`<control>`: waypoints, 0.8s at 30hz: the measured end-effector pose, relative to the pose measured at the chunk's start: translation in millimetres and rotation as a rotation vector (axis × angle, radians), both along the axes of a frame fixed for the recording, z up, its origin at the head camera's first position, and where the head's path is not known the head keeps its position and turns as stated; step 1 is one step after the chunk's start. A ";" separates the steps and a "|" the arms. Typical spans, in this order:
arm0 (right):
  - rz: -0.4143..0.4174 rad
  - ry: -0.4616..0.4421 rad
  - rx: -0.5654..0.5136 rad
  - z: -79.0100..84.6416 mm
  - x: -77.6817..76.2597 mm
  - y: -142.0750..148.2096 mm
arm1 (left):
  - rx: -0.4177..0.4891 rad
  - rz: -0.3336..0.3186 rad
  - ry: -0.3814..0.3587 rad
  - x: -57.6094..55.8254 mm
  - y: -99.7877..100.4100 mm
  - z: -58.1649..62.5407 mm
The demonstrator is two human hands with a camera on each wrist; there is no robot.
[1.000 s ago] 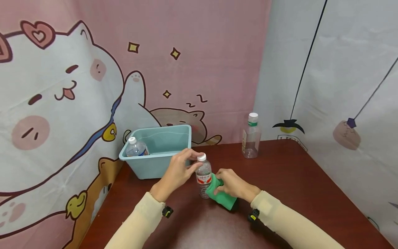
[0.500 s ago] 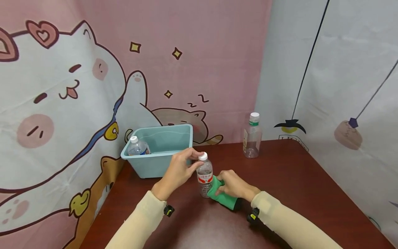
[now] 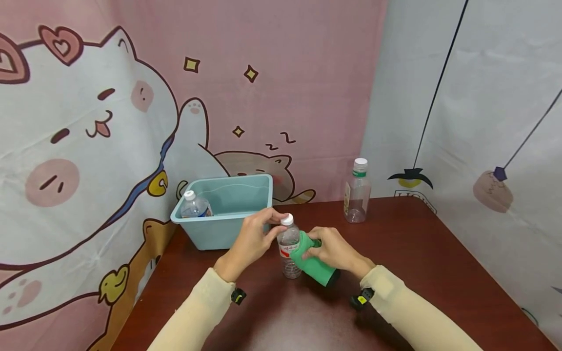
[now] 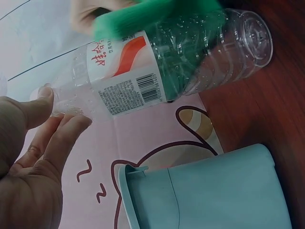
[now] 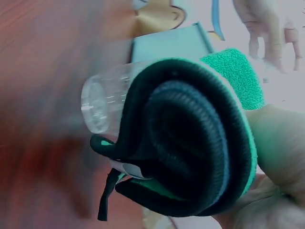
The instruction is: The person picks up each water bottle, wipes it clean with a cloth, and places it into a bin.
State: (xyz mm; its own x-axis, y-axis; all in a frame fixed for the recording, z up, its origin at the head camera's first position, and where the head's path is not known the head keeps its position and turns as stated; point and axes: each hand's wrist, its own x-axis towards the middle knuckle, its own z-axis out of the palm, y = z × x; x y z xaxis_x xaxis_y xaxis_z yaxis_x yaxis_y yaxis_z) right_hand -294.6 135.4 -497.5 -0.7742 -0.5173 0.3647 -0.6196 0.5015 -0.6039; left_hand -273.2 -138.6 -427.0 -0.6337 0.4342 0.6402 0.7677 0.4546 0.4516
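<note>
My left hand [image 3: 250,237] pinches a clear plastic bottle [image 3: 291,268] by its white cap, fingertips around the top. The bottle stands upright on the table, with a red and white label [image 4: 126,76] around its middle. From the right, my right hand [image 3: 334,248] grips a folded green cloth [image 3: 315,267] against the bottle's side, overlapping part of the label. In the right wrist view the cloth shows a fuzzy green face [image 5: 236,76], a black lining [image 5: 186,138] and a small black strap [image 5: 106,195].
Behind the left hand stands a light blue plastic bin [image 3: 219,234], with another white-capped bottle [image 3: 194,207] inside. A taller clear bottle [image 3: 356,197] with a green neck band stands at the table's back right. Printed curtains hang behind the dark red table [image 3: 421,263].
My right hand has lifted a little, carrying the green cloth upward along the bottle to label height. The left hand keeps its pinch on the cap.
</note>
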 end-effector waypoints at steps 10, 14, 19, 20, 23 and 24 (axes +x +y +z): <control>-0.056 0.011 -0.108 38.5 8.4 -6.8 | 0.000 -0.006 -0.004 0.4 -0.6 -2.0; -0.066 0.044 -0.143 46.3 10.8 -13.3 | -0.006 -0.003 0.017 1.6 -0.2 -2.6; -0.062 0.068 -0.115 49.3 11.9 -16.8 | -0.012 0.000 0.023 0.5 -1.0 -4.1; -0.061 0.071 -0.109 49.5 12.0 -16.7 | -0.013 -0.002 0.022 -0.1 -1.2 -4.4; -0.051 0.067 -0.084 50.1 11.1 -16.5 | -0.012 -0.003 0.007 -0.8 -2.5 -3.5; -0.045 0.066 -0.072 50.2 10.8 -16.4 | -0.010 -0.002 0.002 -1.1 -2.9 -3.1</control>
